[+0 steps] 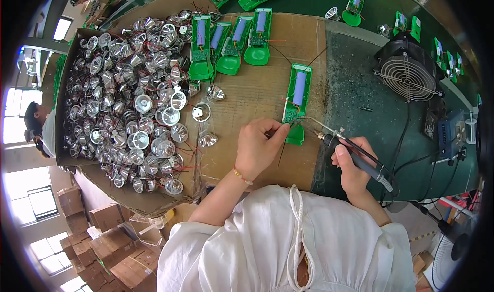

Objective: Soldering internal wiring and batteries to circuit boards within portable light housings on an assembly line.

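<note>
A green plastic housing (292,111) lies on the cardboard in front of me, with a purple cylindrical battery (299,89) and a small green circuit board at its lower part. My left hand (260,142) pinches a thin dark wire at the housing's lower end, by the board. In my right hand (355,166) is a soldering iron (355,155), gripped like a pen. A thin curved metal tube fixed along the iron reaches over to the board. The iron's tip points at the same spot as my left fingertips, whose exact contact is too small to make out.
Left stands a cardboard box (64,101) heaped with silver reflector cups (141,104); a few lie beside it. Several green housings with batteries (257,37) rest at the far side. A black fan (409,76) and a blue box-shaped unit (452,132) with cables stand right.
</note>
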Motion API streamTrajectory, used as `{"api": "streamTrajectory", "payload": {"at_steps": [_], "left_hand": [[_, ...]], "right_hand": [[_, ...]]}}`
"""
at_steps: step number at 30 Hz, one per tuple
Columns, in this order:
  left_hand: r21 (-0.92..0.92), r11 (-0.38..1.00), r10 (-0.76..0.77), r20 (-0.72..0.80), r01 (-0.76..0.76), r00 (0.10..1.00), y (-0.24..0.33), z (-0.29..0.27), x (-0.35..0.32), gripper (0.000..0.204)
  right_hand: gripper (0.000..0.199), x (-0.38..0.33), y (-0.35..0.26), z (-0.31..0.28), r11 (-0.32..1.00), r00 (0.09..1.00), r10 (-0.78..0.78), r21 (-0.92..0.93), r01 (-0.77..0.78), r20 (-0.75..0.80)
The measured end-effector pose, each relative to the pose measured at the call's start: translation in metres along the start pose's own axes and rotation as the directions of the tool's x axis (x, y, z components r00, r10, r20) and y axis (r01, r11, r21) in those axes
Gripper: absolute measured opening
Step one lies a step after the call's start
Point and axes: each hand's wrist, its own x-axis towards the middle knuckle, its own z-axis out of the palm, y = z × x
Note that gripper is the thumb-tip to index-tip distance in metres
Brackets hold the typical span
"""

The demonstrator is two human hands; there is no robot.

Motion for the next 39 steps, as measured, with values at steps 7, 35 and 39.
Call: {"api": "streamTrajectory", "payload": {"at_steps": [7,35,39], "left_hand": [[0.017,1.000,0.003,-0.006,-0.003,1.000,0.002,0.000,-0.001,0.018],[0.032,0.999,0.017,-0.007,-0.017,1.000,0.000,0.002,0.005,0.020],[0.018,1.000,-0.019,0.011,0.019,1.000,-0.001,0.000,0.010,0.021]], "right_hand": [[0.017,-0.003,0.002,-0.005,0.988,0.997,0.008,0.157,0.004,-0.072],[0.015,0.003,0.010,0.005,0.959,0.989,0.132,0.263,-0.109,-0.070],[0.015,0.005,0.005,-0.002,0.961,0.991,0.039,0.276,-0.001,-0.131]]}}
